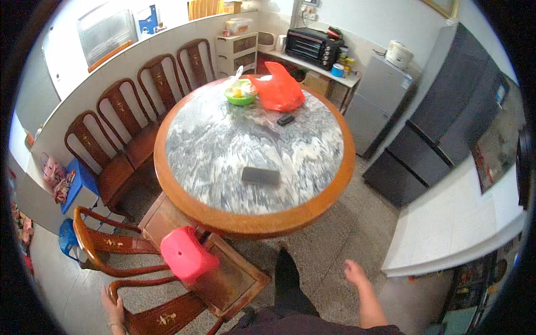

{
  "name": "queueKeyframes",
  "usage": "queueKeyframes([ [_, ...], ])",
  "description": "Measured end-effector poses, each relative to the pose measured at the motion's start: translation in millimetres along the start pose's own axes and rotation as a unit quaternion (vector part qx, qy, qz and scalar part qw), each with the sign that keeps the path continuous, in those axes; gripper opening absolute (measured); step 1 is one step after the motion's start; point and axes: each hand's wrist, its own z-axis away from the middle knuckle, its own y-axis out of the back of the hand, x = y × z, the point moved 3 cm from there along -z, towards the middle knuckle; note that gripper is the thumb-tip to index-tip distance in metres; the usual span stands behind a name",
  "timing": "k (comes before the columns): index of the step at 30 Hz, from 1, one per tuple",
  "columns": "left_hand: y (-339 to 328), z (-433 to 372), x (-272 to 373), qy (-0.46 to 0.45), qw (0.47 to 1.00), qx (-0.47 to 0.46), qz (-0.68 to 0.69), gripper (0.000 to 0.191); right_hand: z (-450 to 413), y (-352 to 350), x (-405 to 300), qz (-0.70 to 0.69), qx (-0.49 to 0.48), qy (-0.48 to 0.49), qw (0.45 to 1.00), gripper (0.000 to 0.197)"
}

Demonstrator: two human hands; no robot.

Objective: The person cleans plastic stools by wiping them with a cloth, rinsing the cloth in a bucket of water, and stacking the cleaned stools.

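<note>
My left hand grips the curved back of a wooden chair at the lower left, with the fingers partly hidden. A second wooden chair stands beside it, and a pink plastic stool rests on the chair seats. My right hand hangs over the speckled floor, touching nothing I can see; its fingers look curled but blurred. Before me stands a round table with a marbled top and wooden rim. A dark smartphone lies flat on its near part.
On the table's far side are a red plastic bag, a green basket and a small black object. Several wooden chairs line the curved wall. A toaster oven, a grey refrigerator and a dark refrigerator stand behind and to the right.
</note>
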Motion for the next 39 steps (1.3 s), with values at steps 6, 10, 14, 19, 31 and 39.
queueKeyframes([
  [6,-16.7,8.4,104.5,0.083,0.944,0.083,-0.309,0.044,-298.4,94.2,-132.2,-0.077,0.188,0.228,0.952,0.040],
  [10,-27.5,-0.6,235.7,0.085,0.948,0.030,-0.305,0.063,-463.6,125.2,-312.1,-0.028,0.182,0.333,0.925,0.059],
  [14,-102.7,-18.1,323.8,-0.026,0.983,-0.057,-0.173,0.063,-598.5,113.2,-386.2,0.091,0.193,0.354,0.910,0.077],
  [19,-144.4,-24.0,418.0,-0.030,0.982,-0.155,-0.101,0.064,-653.1,103.5,-378.3,0.240,0.068,0.177,0.952,0.078],
  [31,-115.5,149.6,356.2,0.278,0.954,-0.059,0.098,0.061,-482.4,75.3,-308.0,-0.333,-0.031,0.102,0.937,0.041],
  [39,-71.7,397.7,253.3,0.255,0.945,0.096,0.181,0.051,-229.2,73.2,-303.6,-0.607,-0.153,0.147,0.766,0.045],
])
